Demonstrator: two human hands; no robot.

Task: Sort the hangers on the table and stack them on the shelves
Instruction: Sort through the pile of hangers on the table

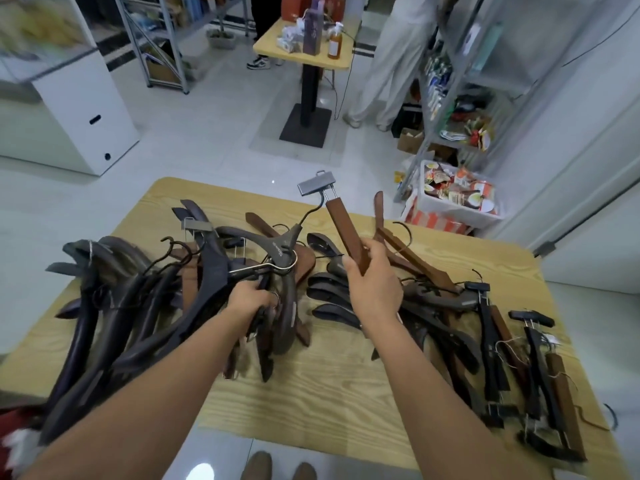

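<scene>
Right hand (375,285): fingers round brown wooden hanger (343,230), grey clip (317,184). Left hand (247,299): fingers grip dark hangers (284,247); logo illegible.

No text is showing clearly enough to read. The grey hanger (282,249) is carrying a small printed mark, but it is looking too blurred.

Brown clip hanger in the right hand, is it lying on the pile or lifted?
Lifted: the right hand grips the brown clip hanger by its bar, clip end raised.
</scene>
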